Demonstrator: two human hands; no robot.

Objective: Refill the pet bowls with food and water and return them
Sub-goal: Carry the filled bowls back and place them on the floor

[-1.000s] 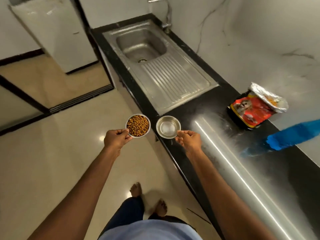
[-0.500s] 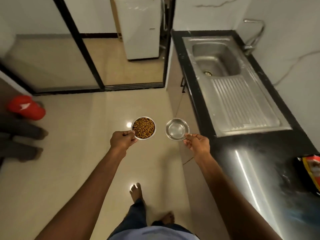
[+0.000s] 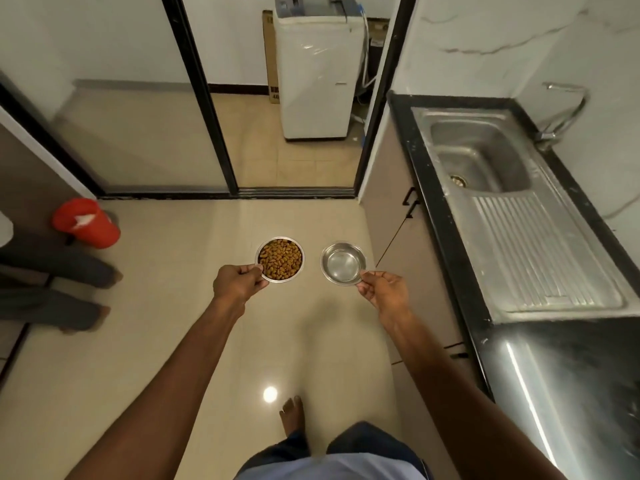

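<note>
Kibble bowl point(image 3: 280, 259), pinched at its rim by the left hand point(image 3: 238, 284), and water bowl point(image 3: 343, 263), pinched by the right hand point(image 3: 384, 292), travel level above the floor point(image 3: 156, 341); lower both without tilting.

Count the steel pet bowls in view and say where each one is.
2. The kibble bowl is held by the left hand; the water bowl is held by the right hand, both over the floor. None looks hidden.

Soft, even indoor light fills the room, a ceiling lamp glares off the glossy floor point(image 3: 270, 394), and wide-angle distortion bends the edges.
</note>
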